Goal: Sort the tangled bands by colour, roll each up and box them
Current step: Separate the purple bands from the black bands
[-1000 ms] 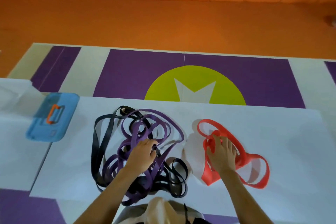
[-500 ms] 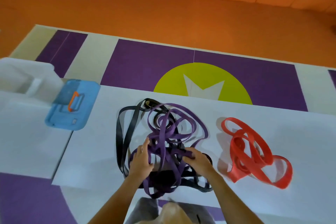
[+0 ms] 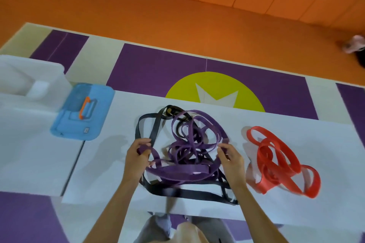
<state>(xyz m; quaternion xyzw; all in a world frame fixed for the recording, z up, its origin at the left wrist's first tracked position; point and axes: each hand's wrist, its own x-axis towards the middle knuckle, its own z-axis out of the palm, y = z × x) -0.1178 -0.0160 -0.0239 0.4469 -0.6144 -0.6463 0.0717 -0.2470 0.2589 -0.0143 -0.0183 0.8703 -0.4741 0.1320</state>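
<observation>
Purple bands (image 3: 197, 136) and black bands (image 3: 153, 128) form one tangle between the two hands; the strands overlap, so a count per colour cannot be made; near strands are blurred. Left hand (image 3: 138, 157) curls round a purple loop; right hand (image 3: 232, 157) pinches another purple strand. Red bands (image 3: 276, 152): one separate heap right of the right hand, not touching it; number unclear. One blue lid (image 3: 83, 116) and one white box (image 3: 29, 77), cut off by the frame edge, lie left of and beyond the left hand.
</observation>
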